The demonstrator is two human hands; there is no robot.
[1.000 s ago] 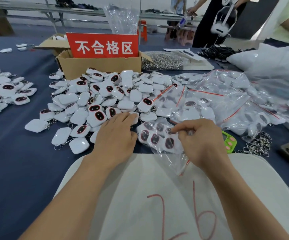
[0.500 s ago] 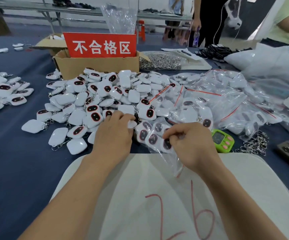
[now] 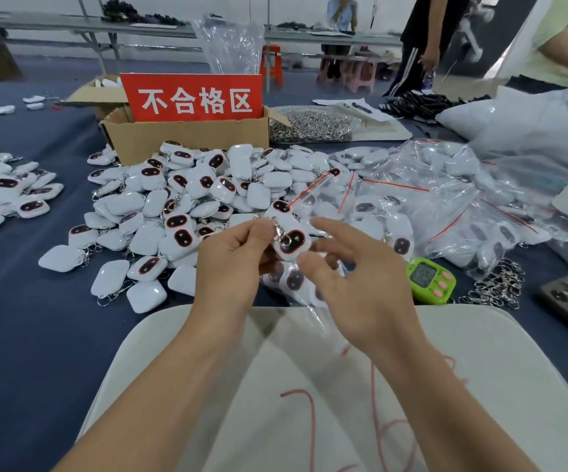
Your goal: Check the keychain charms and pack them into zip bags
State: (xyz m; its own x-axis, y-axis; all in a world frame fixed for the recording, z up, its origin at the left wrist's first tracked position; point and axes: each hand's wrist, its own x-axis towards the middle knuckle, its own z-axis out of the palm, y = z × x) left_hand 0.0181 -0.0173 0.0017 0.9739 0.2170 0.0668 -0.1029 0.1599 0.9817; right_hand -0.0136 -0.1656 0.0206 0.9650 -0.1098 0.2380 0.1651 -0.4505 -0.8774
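At the middle of the blue-covered table (image 3: 20,318), just past the far edge of a white board (image 3: 276,386) marked with red strokes, the left hand (image 3: 231,264) pinches the metal clasp (image 3: 277,228) of one keychain charm (image 3: 293,241) between thumb and forefinger. The white charm's dark, red-rimmed face is turned toward the camera. The right hand (image 3: 354,277) sits at 3 o'clock of that charm and grips nothing. Its fingers are spread and loosely bent, the forefinger reaching past the charm's upper side and the thumb just under its lower edge; whether the thumb touches it cannot be told. Beneath both hands a clear zip bag (image 3: 289,284) lies on the table with several charms inside, partly hidden by the fingers. From 10 to 12 o'clock of the hands spreads a large loose heap of charms (image 3: 207,185), some face up and some face down. Behind the heap at 12 o'clock stands a cardboard box (image 3: 187,137) with a red sign (image 3: 192,98) bearing white characters. From 1 to 3 o'clock lie filled zip bags (image 3: 429,199) with red seal strips, piled over one another. A green timer (image 3: 429,279) sits at 3 o'clock near the right hand, with loose key rings (image 3: 497,287) beyond it. A smaller heap of charms (image 3: 3,192) lies at 9 o'clock by the left edge.
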